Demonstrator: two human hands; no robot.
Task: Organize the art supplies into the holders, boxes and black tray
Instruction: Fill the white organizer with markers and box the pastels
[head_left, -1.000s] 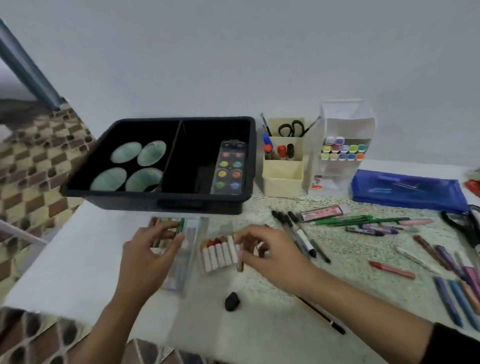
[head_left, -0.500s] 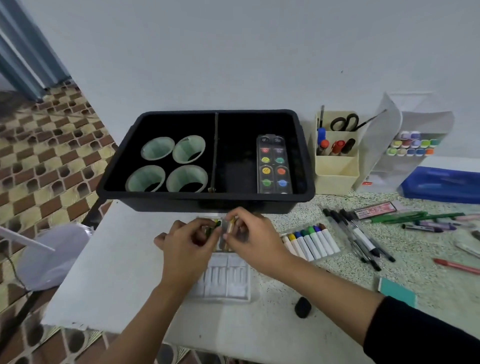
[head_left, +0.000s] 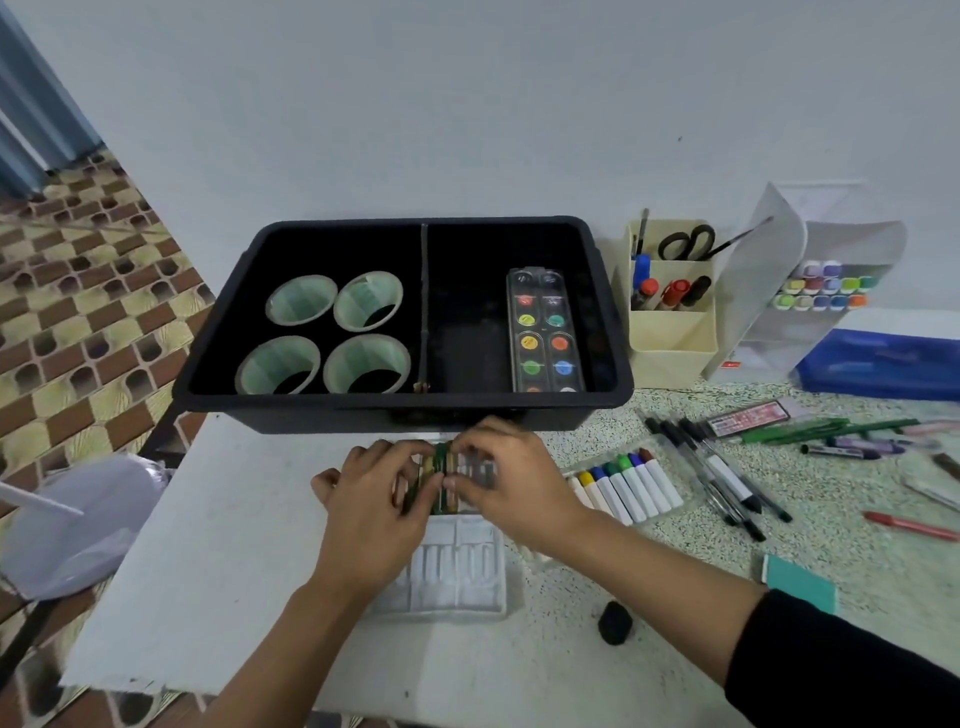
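— Hands?
— Both at frame centre, just below the near rim of the black tray (head_left: 311, 410). Left hand (head_left: 374, 499) has its fingers curled round a few green and yellow crayons (head_left: 440, 467). Right hand (head_left: 511, 483) pinches the same crayons with thumb and fingertips.
— Arms?
— Forearms enter from the bottom edge and converge. A moulded plastic case (head_left: 457, 571) lies just beneath the wrists.
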